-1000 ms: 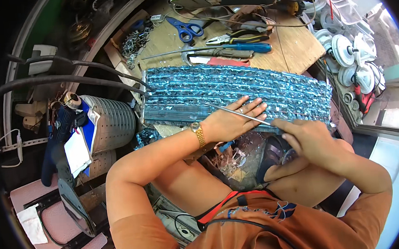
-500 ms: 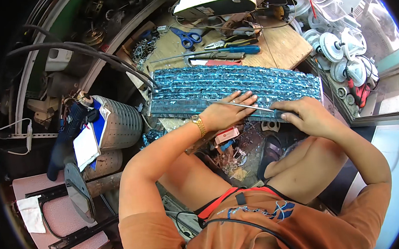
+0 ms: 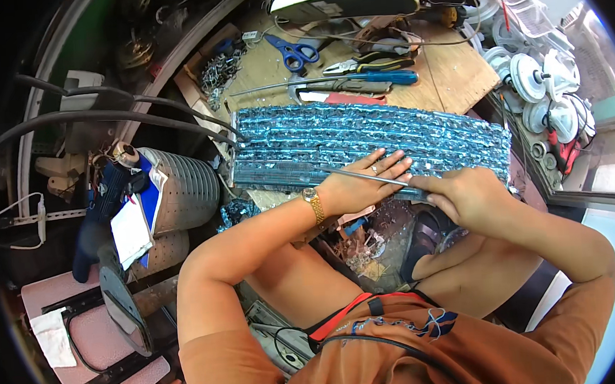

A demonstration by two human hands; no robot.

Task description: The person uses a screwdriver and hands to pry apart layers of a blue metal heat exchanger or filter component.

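A long flat finned coil (image 3: 381, 130) lies crosswise in front of me. Its blue metallic fins are ragged and broken over most of the surface, with a smoother strip along the near left edge. My left hand (image 3: 367, 181), with a gold watch (image 3: 313, 204) at the wrist, rests flat on the near edge, fingers stretched out. My right hand (image 3: 470, 195) is closed around the handle end of a long thin screwdriver (image 3: 386, 181). Its metal shaft runs leftward across my left fingers, low over the coil; the grip is mostly hidden in my palm.
Beyond the coil, a wooden board (image 3: 455, 70) carries blue scissors (image 3: 292, 52), pliers (image 3: 370, 64) and a blue-handled screwdriver (image 3: 402, 78). White plastic pulleys (image 3: 528, 73) crowd the right. Black hoses (image 3: 98, 114) cross the left, above a perforated metal drum (image 3: 187, 182). Fin scraps (image 3: 367, 248) litter the floor.
My right hand sits slightly lower and covers more of the screwdriver's handle. My left hand stays flat on the coil's near edge. The whole view has shifted a little.
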